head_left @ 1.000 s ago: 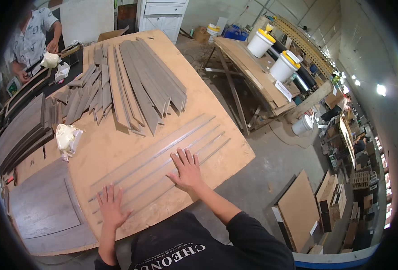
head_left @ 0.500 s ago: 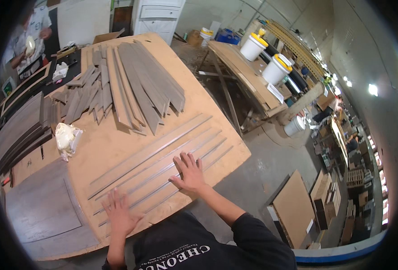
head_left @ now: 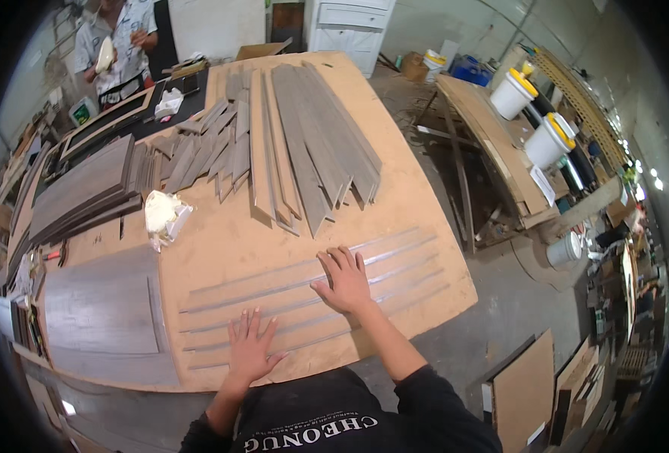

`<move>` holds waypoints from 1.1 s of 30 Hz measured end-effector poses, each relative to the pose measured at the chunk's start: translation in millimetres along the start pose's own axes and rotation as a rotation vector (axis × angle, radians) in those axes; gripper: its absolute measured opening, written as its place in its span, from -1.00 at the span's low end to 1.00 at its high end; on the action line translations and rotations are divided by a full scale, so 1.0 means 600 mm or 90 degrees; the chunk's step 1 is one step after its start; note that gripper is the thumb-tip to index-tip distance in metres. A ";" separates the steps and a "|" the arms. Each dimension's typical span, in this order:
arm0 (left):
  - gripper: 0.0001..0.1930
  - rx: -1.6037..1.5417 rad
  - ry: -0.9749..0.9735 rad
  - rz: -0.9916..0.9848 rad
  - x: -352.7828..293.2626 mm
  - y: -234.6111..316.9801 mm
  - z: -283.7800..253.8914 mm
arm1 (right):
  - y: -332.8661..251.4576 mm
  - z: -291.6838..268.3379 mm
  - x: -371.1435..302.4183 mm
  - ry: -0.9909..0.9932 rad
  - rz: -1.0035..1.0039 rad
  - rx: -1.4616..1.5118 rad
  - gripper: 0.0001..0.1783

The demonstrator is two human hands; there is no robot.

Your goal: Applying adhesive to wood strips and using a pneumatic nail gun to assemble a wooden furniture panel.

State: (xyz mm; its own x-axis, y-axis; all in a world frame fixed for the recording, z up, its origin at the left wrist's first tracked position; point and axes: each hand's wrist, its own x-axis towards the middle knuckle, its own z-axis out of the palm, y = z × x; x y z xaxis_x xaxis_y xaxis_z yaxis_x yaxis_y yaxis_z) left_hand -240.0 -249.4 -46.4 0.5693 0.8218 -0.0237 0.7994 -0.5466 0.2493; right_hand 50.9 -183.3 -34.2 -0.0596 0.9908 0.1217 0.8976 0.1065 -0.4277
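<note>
Several thin grey strips [head_left: 274,292] lie roughly side by side on the tan worktable [head_left: 414,189] in front of me. My left hand [head_left: 251,351] rests palm down over the near strips toward their left ends, fingers spread. Farther up and to the right, my right hand [head_left: 346,281] lies over the middle of the far strips, fingers stretched out. It covers part of the strips beneath it. Neither hand grips anything.
Beyond the strips are long grey boards [head_left: 315,136] and shorter angled pieces [head_left: 225,143]. To the left are a cream-filled plastic bag [head_left: 164,219], a grey panel [head_left: 96,302] and stacked wide boards [head_left: 85,185]. Across the table, a person [head_left: 126,38] holds a cream-coloured bag [head_left: 105,57].
The view has turned, so the table and its contents sit farther right in the picture. My right hand has moved toward the far strips. Both hands stay spread.
</note>
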 end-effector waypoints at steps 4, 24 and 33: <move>-0.18 -0.084 -0.042 -0.006 0.020 -0.007 -0.032 | 0.000 -0.001 -0.005 0.018 0.034 -0.013 -0.21; -0.19 -0.339 0.173 -0.272 0.589 -0.046 -0.036 | 0.297 -0.026 0.274 0.421 0.312 0.215 -0.15; -0.13 -0.325 0.058 -0.231 0.633 -0.020 -0.107 | 0.264 0.009 0.300 0.451 0.253 0.209 -0.27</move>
State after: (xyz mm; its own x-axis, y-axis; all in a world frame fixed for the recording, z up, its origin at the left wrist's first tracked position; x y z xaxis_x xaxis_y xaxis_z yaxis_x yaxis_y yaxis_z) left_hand -45.6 79.8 3.9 0.2423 0.9632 -0.1159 0.7333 -0.1036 0.6720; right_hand 180.2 12.6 -84.7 0.6146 0.6861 0.3894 0.6161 -0.1091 -0.7801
